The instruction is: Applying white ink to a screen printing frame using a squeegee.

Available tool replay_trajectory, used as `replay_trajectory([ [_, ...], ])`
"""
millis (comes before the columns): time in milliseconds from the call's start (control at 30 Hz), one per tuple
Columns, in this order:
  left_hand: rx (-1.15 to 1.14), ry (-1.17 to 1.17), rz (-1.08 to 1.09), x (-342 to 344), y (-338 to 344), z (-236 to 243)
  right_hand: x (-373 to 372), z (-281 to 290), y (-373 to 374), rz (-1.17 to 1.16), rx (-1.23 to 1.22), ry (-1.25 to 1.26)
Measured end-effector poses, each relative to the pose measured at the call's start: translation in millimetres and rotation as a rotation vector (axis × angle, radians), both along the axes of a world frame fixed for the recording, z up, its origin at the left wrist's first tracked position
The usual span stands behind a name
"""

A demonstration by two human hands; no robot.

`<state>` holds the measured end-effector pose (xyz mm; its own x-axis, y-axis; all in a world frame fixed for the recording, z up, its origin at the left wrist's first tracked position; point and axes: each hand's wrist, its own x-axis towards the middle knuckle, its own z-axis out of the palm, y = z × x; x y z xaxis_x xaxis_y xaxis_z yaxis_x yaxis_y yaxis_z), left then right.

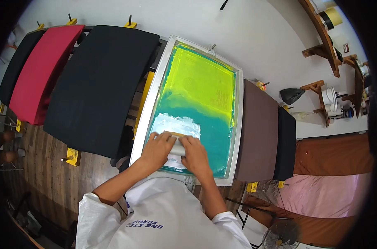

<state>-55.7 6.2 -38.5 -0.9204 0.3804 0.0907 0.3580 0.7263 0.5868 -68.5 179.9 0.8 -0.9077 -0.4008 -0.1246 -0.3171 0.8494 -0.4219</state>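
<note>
Both my hands grip a squeegee (pixel 177 147) with a pale grey handle, low in the framed printing screen. My left hand (pixel 158 149) is closed over its left end, and my right hand (pixel 194 154) over its right end. Beneath and just beyond it spreads a patch of white ink (pixel 176 122). Around the ink the screen mesh (pixel 215 130) is teal, turning yellow-green toward the far end, with faint lettering there. A silvery metal frame (pixel 238 124) surrounds the mesh. The squeegee's blade edge is hidden by my hands and the handle.
A wide black fabric-covered board (pixel 99 83) stands left of the screen, then a red one (pixel 45 74) and another black one (pixel 20 68). To the right are a brown board (pixel 260 133) and a black one (pixel 286 143). Wooden shelves (pixel 325 37) hang at the upper right; a fan (pixel 281 238) stands lower right.
</note>
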Motion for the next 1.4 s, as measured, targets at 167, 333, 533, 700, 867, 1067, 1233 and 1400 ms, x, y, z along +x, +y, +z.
replay_trajectory([
  [167,-0.101,0.009,-0.100,56.0,-2.7,4.7,56.5,2.2,3.2,0.012,0.019,-0.117],
  [333,-0.073,-0.199,-0.208,53.9,-3.2,38.0,67.9,10.9,12.9,-0.009,-0.014,-0.128],
  [533,-0.023,-0.035,-0.118,-22.1,7.9,13.2,-6.6,1.0,16.4,-0.044,-0.026,0.035],
  [700,-0.093,-0.070,-0.168,-5.5,5.6,11.8,6.2,0.1,11.4,-0.066,0.007,-0.065],
  [867,-0.255,0.001,-0.229,67.7,5.6,4.8,78.0,1.8,9.9,-0.032,-0.004,-0.104],
  [1067,-0.122,-0.213,-0.249,35.3,-1.3,42.5,54.6,25.1,8.0,-0.054,-0.008,-0.190],
  [1233,-0.053,-0.056,-0.094,-6.1,1.9,21.9,8.4,0.7,0.9,-0.095,0.048,-0.006],
  [1400,-0.175,0.035,-0.149,36.0,3.5,0.6,44.1,-11.0,4.1,-0.066,0.052,0.050],
])
